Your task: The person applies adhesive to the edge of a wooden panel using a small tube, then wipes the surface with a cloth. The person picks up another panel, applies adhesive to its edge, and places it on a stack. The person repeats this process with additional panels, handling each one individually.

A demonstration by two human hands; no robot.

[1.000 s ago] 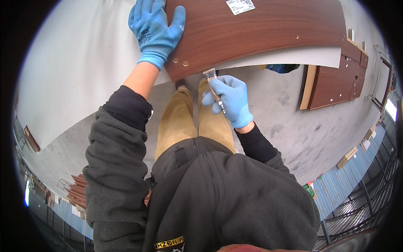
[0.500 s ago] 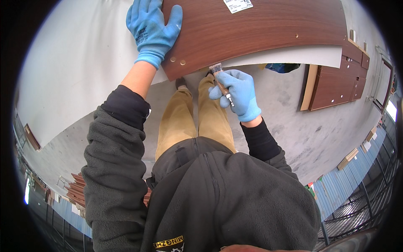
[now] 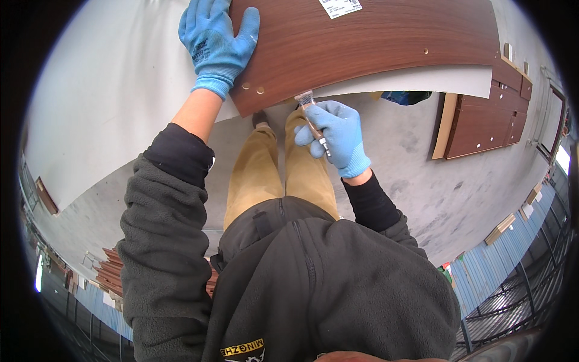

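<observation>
Brush (image 3: 316, 131) sits in curled right hand (image 3: 341, 134) near the panel (image 3: 362, 39) edge, left hand (image 3: 218, 45) splayed.

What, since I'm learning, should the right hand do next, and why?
Perhaps ease the brush along the near edge of the brown panel: the right hand holds it bristles toward that edge, while the left hand lies spread at the panel's left end.

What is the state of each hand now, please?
Left hand: open, at the edge of the brown panel.
Right hand: closed around a small brush-like tool.
</observation>
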